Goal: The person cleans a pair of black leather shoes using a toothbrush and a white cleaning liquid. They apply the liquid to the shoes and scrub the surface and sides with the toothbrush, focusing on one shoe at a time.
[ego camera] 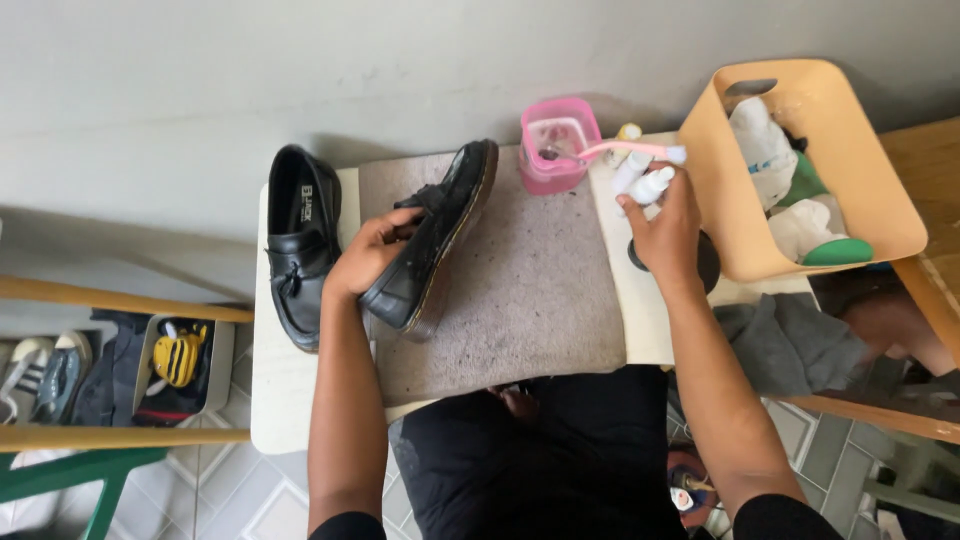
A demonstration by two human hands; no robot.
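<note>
1. Black shoe [435, 245] tipped on its side on the grey mat [540, 290], sole edge facing right, mid-desk.
2. Left hand [372, 252] closed around the shoe's upper, fingers tucked inside the opening.
3. Right hand [665, 225] curled shut on a pink toothbrush [625, 150]; its head reaches to the pink tub [557, 143].
4. White bottles [640, 180] just beside the right hand's fingers; whether touching, can't tell.
5. Second black shoe [300, 245] upright at the desk's [290, 390] left edge, just beside the held one.
6. Tan basket [845, 165] with white and green items right of the hand; grey cloth [790, 340] below it.
</note>
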